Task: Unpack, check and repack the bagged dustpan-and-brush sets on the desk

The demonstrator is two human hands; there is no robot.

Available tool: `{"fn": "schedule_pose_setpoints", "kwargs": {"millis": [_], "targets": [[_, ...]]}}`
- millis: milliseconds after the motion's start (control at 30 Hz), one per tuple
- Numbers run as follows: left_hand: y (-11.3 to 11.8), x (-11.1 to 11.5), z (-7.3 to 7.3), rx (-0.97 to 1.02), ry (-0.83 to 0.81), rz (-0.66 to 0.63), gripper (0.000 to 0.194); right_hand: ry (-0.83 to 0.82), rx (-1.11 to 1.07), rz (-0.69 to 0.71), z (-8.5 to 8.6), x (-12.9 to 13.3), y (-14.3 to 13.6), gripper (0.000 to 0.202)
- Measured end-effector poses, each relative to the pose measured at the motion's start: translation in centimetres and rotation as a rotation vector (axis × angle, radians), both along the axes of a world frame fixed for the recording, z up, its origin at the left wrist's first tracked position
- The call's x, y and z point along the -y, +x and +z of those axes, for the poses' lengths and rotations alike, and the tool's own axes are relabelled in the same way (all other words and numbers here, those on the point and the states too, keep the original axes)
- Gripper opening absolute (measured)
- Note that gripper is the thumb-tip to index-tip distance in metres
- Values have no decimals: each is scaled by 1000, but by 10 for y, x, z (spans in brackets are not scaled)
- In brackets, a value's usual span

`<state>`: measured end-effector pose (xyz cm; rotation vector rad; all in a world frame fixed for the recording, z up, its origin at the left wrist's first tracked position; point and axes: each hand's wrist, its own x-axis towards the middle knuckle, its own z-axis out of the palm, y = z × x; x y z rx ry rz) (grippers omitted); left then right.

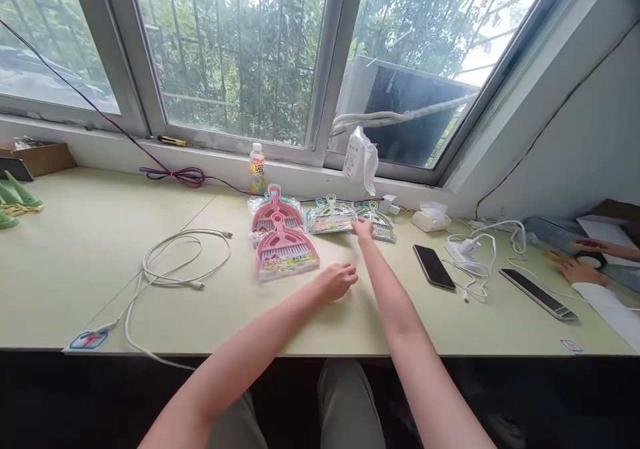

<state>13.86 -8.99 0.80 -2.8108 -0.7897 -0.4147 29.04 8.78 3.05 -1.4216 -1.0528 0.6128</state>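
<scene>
My right hand (363, 228) reaches forward, its fingers closed on the right edge of a green dustpan and brush set (330, 216) in clear plastic wrap. Another green dustpan set (383, 226) lies just right of that hand. Nearer to me, my left hand (340, 280) hovers at or just above the table, fingers curled, with nothing visible in them. To its left lies a wrapped pink dustpan and brush set (285, 252) with a printed label. A second pink dustpan set (273, 209) is behind it, partly covered, and a green edge shows at its back.
A white cable (145, 269) loops on the left of the table (210, 322). A bottle (257, 168) stands by the window. A phone (433, 267), a white charger (465, 254) and a second dark device (537, 294) lie right. At far right are another person's hands (583, 272).
</scene>
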Motion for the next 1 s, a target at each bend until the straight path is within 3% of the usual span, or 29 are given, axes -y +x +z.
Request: {"fn": "schedule_pose_setpoints", "kwargs": {"millis": [200, 333, 400, 500, 600, 667, 733, 867, 1000], "targets": [[-17, -13, 6, 30, -73, 101, 23, -128, 258, -8, -9, -13, -30, 24], [-21, -17, 7, 66, -143, 108, 22, -80, 752, -28, -9, -13, -34, 35], [-21, -18, 6, 80, -167, 117, 24, -37, 879, -74, -8, -15, -28, 39], [-22, -20, 6, 98, -184, 108, 25, -74, 817, -256, -8, -15, 6, 41], [-23, -23, 4, 125, -193, 106, 25, -283, 686, -487, -13, -6, 64, 39], [-23, -25, 3, 144, -202, 110, 26, -430, 618, -486, -19, 4, 100, 35], [-23, -28, 1, 168, -211, 108, 27, -450, 554, -452, -23, 13, 124, 26], [-23, -29, -3, 256, -259, 100, 27, -326, 360, -463, -11, 18, 135, 14], [-20, -29, -2, 535, -412, 145, 22, -137, 313, -401, 25, 16, 130, 12]]}}
